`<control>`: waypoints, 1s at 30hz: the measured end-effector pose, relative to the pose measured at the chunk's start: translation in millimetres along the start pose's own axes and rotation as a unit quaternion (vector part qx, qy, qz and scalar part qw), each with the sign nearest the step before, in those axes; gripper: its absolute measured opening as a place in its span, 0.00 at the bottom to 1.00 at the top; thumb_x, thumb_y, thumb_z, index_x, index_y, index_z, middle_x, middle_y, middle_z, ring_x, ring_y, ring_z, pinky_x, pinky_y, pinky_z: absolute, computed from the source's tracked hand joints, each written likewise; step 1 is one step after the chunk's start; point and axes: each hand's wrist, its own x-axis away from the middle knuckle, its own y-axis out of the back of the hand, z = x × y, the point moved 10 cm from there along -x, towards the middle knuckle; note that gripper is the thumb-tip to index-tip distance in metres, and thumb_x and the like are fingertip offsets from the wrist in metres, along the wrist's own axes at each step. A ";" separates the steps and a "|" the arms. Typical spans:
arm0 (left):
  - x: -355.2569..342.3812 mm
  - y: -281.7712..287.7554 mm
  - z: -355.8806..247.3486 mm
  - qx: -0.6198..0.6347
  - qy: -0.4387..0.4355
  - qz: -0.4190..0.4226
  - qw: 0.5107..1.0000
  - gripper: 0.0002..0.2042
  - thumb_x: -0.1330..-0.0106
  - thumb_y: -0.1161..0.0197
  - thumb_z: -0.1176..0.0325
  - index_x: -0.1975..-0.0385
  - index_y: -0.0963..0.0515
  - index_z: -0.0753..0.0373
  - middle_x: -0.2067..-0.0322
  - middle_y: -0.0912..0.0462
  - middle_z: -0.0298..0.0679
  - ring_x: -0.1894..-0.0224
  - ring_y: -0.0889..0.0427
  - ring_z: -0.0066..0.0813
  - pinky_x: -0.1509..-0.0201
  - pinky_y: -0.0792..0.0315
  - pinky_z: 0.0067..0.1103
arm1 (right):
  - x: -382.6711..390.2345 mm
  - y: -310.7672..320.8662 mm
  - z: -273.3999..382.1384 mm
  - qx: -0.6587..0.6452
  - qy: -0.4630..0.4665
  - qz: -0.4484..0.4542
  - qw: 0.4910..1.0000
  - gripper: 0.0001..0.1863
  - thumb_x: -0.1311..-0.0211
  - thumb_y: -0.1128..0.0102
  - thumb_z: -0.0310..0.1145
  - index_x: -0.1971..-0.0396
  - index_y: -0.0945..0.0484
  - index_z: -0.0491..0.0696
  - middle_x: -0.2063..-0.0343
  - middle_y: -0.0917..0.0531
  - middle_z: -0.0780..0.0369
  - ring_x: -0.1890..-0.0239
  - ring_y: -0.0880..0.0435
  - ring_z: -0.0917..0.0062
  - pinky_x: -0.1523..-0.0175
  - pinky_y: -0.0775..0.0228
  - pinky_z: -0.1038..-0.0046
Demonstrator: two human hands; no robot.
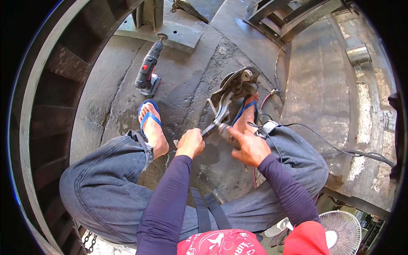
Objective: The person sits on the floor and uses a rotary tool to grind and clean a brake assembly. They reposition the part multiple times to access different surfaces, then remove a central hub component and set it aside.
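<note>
A rusty metal car part [231, 91], resembling a steering knuckle with a round dark plate, stands against my right foot. Its light grey arm reaches back toward me. My left hand [190, 143] is closed round a dark rod [208, 131] at the near end of that arm. Just right of the rod, my right hand [251, 148] has its index finger stretched forward and the other fingers curled. A brownish cylindrical thing [225, 131] is blurred at those fingertips. What my right fingers grip is largely hidden.
A cordless drill [148, 70] with a round attachment lies ahead, left of the part. Beyond it is a steel base plate [178, 36]. Black cables [340, 144] run past my right knee. A fan [340, 231] stands at the lower right; a ribbed metal frame [63, 63] curves along the left.
</note>
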 end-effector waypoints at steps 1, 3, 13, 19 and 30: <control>0.3 -0.5 -1.1 -0.003 -0.004 0.002 1.000 0.14 0.40 0.37 0.74 0.56 0.15 0.68 0.52 0.14 0.60 0.45 0.16 0.59 0.39 0.22 0.42 | -2.8 3.1 -9.4 0.009 -0.030 -0.018 0.999 0.43 0.47 0.29 0.37 0.27 0.32 0.59 0.54 0.18 0.46 0.52 0.14 0.49 0.46 0.20 0.54; 0.8 0.6 -1.2 -0.005 -0.005 0.003 1.000 0.14 0.41 0.38 0.74 0.56 0.15 0.68 0.52 0.14 0.59 0.45 0.16 0.59 0.39 0.22 0.42 | -3.5 4.5 -16.9 -0.014 -0.023 -0.045 0.999 0.41 0.45 0.30 0.38 0.28 0.33 0.60 0.56 0.16 0.45 0.52 0.14 0.48 0.46 0.20 0.51; 9.1 12.6 -20.3 -0.066 -0.022 -0.073 0.995 0.13 0.41 0.37 0.71 0.56 0.14 0.62 0.56 0.12 0.54 0.50 0.13 0.55 0.44 0.20 0.42 | -8.0 -21.5 -55.1 -0.055 -0.036 -0.088 0.994 0.41 0.42 0.30 0.42 0.26 0.33 0.59 0.51 0.16 0.44 0.49 0.14 0.48 0.42 0.22 0.52; 7.6 17.9 -25.8 -0.076 -0.024 -0.100 0.992 0.14 0.39 0.39 0.71 0.55 0.13 0.57 0.58 0.11 0.53 0.52 0.12 0.55 0.45 0.20 0.42 | -13.1 -6.4 -68.5 -0.084 -0.040 -0.122 0.988 0.41 0.44 0.29 0.39 0.28 0.31 0.59 0.50 0.16 0.47 0.48 0.15 0.50 0.42 0.23 0.52; -0.2 19.5 -21.4 -0.099 -0.002 -0.083 0.992 0.17 0.41 0.39 0.71 0.52 0.12 0.55 0.61 0.12 0.56 0.52 0.13 0.57 0.46 0.21 0.44 | -13.0 -14.4 -78.4 -0.074 -0.037 -0.090 0.992 0.40 0.44 0.30 0.38 0.28 0.30 0.58 0.46 0.17 0.48 0.46 0.16 0.51 0.41 0.22 0.53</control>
